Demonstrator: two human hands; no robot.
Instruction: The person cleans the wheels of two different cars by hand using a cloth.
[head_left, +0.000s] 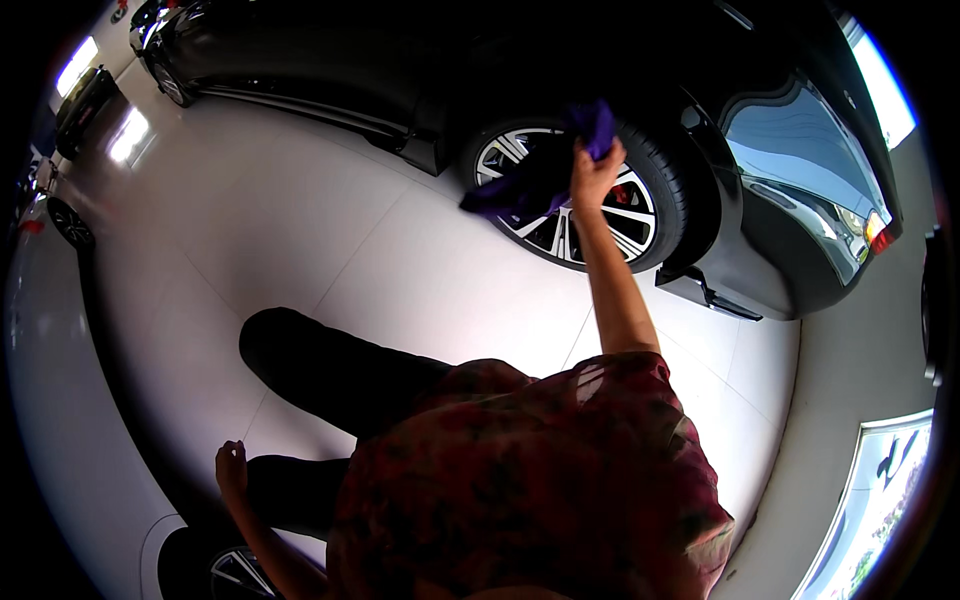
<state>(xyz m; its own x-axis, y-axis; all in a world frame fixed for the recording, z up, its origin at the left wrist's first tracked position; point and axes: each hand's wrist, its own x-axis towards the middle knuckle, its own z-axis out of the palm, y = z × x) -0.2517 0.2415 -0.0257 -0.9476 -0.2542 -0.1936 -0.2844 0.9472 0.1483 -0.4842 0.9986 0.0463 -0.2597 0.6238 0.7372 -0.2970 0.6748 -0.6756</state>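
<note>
My right hand (598, 174) grips a dark purple cloth (596, 127), which looks blurred. One end of the cloth sticks up past my fingers, and the rest hangs down to the left across the alloy wheel (561, 236). The wheel has silver and black spokes, and a red brake caliper (619, 194) shows between them. Around it runs a black tyre (664, 180) on a glossy black car (322, 52). My left hand (232, 466) hangs low at the left, fingers curled in shadow, near my dark trouser leg (296, 487).
A pale car (56, 420) lines the left side, with a spoked wheel (244, 574) close to my left forearm. Light floor tiles (420, 292) lie between the cars. At right are a pale wall (832, 360) and a bright window (877, 495). Another dark car (86, 112) stands far left.
</note>
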